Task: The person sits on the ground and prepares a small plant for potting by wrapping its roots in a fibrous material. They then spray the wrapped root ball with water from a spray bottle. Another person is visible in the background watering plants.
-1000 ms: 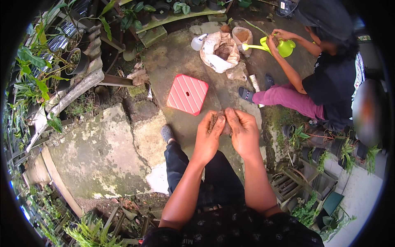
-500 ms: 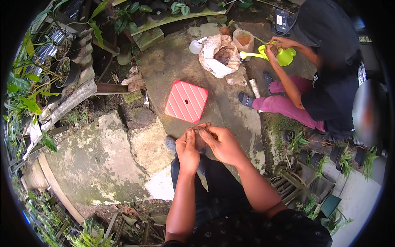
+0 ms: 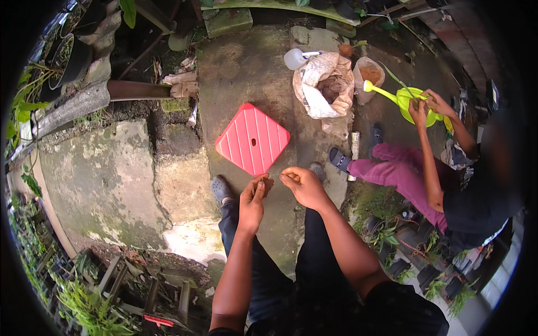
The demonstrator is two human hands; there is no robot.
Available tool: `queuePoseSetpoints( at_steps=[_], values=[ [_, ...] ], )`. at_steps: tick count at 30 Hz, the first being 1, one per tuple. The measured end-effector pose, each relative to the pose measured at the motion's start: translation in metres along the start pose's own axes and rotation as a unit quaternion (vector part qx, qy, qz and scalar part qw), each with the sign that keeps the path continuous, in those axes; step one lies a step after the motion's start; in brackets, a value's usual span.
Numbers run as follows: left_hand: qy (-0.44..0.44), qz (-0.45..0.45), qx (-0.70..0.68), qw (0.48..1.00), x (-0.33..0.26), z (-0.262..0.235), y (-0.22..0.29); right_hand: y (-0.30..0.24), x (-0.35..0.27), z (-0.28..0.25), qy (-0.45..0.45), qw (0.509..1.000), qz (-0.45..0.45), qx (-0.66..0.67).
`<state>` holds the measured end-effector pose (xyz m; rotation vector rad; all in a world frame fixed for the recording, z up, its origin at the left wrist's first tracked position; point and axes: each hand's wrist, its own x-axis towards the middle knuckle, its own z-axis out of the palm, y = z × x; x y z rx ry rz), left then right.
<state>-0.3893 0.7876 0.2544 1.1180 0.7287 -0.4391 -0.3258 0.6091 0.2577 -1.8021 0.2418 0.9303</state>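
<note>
I stand on a concrete slab and hold both hands out in front of me at waist height. My left hand (image 3: 252,203) has its fingers pressed together on a small dark brown piece (image 3: 268,182) at the fingertips. A few centimetres to its right, my right hand (image 3: 303,187) has its fingers curled into a pinch; nothing shows in it. Just beyond my hands a red square plastic stool (image 3: 252,139) stands on the slab. My left foot in a grey shoe (image 3: 219,190) is below the stool.
At the right a seated person in magenta trousers holds a green watering can (image 3: 409,101) with both hands. Behind the stool lie an open white sack of soil (image 3: 324,84), a clear bag of brown soil (image 3: 370,71) and a white jug (image 3: 296,57). Potted plants line both sides.
My view has swung left and closer to the stool. My hands, which were touching a second ago, have drawn slightly apart. The other person still handles the watering can.
</note>
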Motion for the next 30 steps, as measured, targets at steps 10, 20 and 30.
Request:
queuePoseSetpoints(
  at_steps=[10,20,30],
  values=[
    [0.142,-0.042,-0.340,0.929,0.026,0.167,-0.139,0.086,0.034,-0.122,-0.123,0.983,-0.027,-0.132],
    [0.277,0.014,-0.407,0.871,0.053,0.216,-0.257,0.183,0.112,-0.199,-0.127,0.916,-0.019,-0.381],
    [0.229,0.112,-0.580,0.774,-0.004,0.254,-0.245,0.084,0.014,-0.135,-0.287,0.941,-0.091,-0.155]
  ],
)
